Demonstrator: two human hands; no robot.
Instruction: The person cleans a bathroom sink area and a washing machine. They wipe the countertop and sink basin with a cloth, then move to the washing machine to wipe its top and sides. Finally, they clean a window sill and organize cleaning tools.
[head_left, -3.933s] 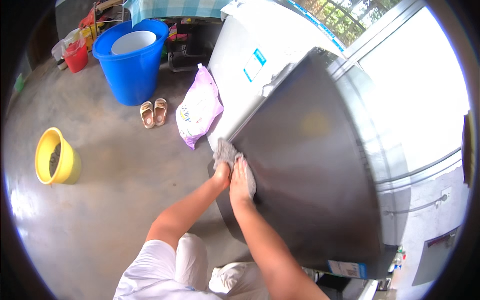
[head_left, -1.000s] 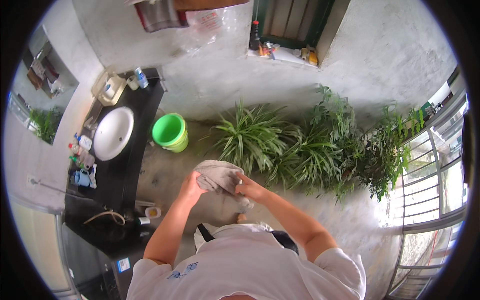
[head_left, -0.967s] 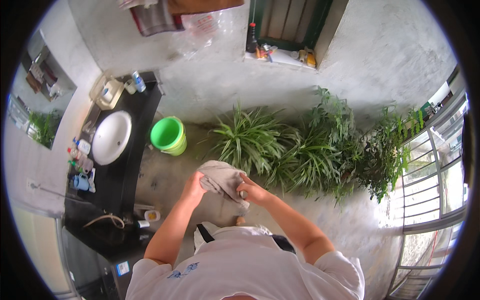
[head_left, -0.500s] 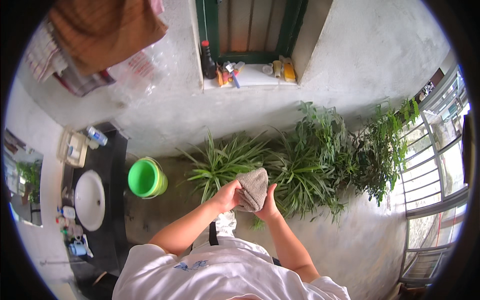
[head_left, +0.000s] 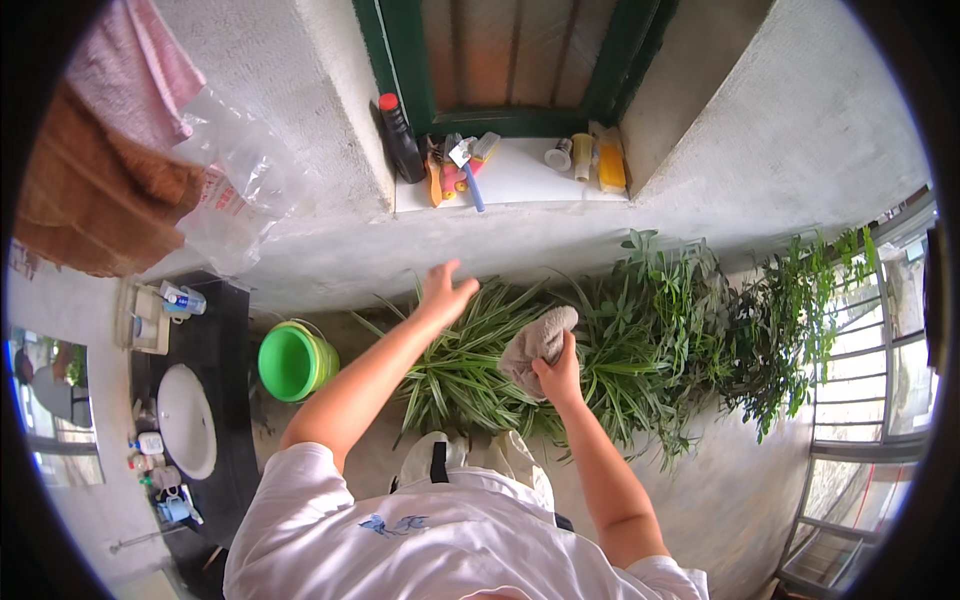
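In my right hand (head_left: 561, 376) is a folded grey-brown cloth (head_left: 530, 352), gripped at its lower right side, with thumb and fingers closed on it. It hangs over the leafy potted plants. My left hand (head_left: 443, 293) stretches forward, apart from the cloth, with its fingers spread and nothing in them. Beneath that hand are the long striped leaves of a spider plant (head_left: 450, 370). Beyond it lies the white window sill (head_left: 520, 185), which the hand does not touch. On the sill are a black bottle with a red cap (head_left: 402, 140), a blue-handled razor (head_left: 473, 187) and an orange-handled brush (head_left: 434, 183).
A green bucket (head_left: 290, 362) stands on the floor at left, beside a black counter with a white basin (head_left: 187, 420). Brown cloth (head_left: 100, 200) and a clear plastic bag (head_left: 240, 190) hang at upper left. Taller leafy plants (head_left: 680, 320) and a barred window (head_left: 850, 370) are at right.
My left hand has let go of the cloth and reached forward and left. The right hand keeps the cloth, moved slightly right. My view has shifted, bringing the sill closer.
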